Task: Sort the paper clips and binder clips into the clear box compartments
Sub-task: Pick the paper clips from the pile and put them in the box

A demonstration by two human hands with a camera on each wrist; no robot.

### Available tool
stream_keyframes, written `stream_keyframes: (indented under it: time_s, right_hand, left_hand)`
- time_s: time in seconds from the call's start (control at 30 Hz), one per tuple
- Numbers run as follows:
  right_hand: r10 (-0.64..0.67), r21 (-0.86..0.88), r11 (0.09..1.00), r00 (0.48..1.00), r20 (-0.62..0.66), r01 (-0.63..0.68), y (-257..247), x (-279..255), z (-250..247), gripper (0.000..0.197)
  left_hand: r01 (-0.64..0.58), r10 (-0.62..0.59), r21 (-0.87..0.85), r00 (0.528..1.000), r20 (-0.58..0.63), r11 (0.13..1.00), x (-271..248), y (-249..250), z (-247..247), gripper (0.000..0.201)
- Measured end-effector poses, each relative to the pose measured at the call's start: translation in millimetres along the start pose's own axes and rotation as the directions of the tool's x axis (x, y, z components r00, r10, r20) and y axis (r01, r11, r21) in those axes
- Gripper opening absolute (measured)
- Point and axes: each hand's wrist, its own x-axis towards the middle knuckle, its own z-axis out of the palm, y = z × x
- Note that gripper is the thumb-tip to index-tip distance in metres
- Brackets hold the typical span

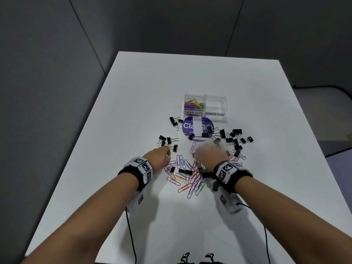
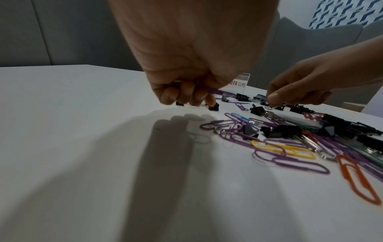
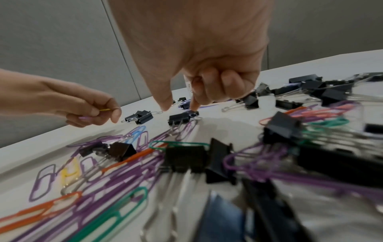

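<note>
Left hand (image 1: 159, 156) pinching purple and yellow paper clips (image 3: 94, 114) near the clear box (image 1: 205, 107); right hand (image 1: 210, 154) curling, forefinger touching a black binder clip (image 3: 182, 117), gripping nothing.

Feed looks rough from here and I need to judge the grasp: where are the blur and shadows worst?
Head view: the right hand is smeared by motion, while the clear box labels read sharply. Left wrist view: a broad dark shadow of the left hand falls across the table. Right wrist view: the near binder clips and paper clips are heavily blurred, the far ones sharper.
</note>
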Motion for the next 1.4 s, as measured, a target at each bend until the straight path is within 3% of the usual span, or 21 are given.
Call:
stream_keyframes:
  time_s: [0.13, 0.33, 0.53, 0.67, 0.77, 0.87, 1.07, 1.2, 1.4]
  right_hand:
    - [-0.041, -0.069, 0.997, 0.999, 0.014, 0.042, -13, 7, 2, 0.047]
    - [-0.036, -0.064, 0.997, 0.999, 0.004, 0.036, -20, 8, 5, 0.024]
    - [-0.059, -0.051, 0.997, 0.998, 0.028, 0.061, -8, 12, 3, 0.015]
    - [-0.080, -0.059, 0.995, 0.996, 0.027, 0.081, 3, 11, -5, 0.025]
    - [-0.139, -0.081, 0.987, 0.990, 0.009, 0.139, -1, 6, -6, 0.025]
    - [-0.191, -0.128, 0.971, 0.978, 0.085, 0.201, -13, 2, 0, 0.032]
    - [-0.146, -0.075, 0.984, 0.976, 0.161, 0.159, -31, 2, 10, 0.026]
    - [-0.152, -0.035, 0.986, 0.968, 0.198, 0.162, -30, 6, 7, 0.011]
    - [-0.175, 0.106, 0.980, 0.981, 0.080, 0.166, -10, 19, -25, 0.012]
  left_hand:
    - [-0.049, 0.048, 0.086, 0.999, 0.008, 0.995, -3, -4, 3, 0.040]
    - [-0.030, 0.017, 0.162, 0.997, 0.081, 0.986, -3, -6, -1, 0.046]
    - [0.008, -0.020, 0.145, 0.996, 0.081, 0.989, 4, -9, -2, 0.019]
    - [0.015, -0.030, 0.182, 0.996, 0.080, 0.983, 6, -3, 3, 0.040]
    - [0.007, -0.022, 0.188, 0.997, 0.079, 0.982, 13, 5, 7, 0.035]
    - [0.001, -0.021, 0.160, 0.992, 0.122, 0.987, 22, 12, 6, 0.029]
    - [-0.028, 0.012, 0.087, 0.983, 0.181, 0.996, 26, 16, 1, 0.024]
    - [-0.068, 0.058, 0.066, 0.987, 0.149, 0.996, 25, 10, 0, 0.013]
    - [-0.052, 0.051, 0.050, 0.998, 0.025, 0.997, 25, -4, -14, 0.023]
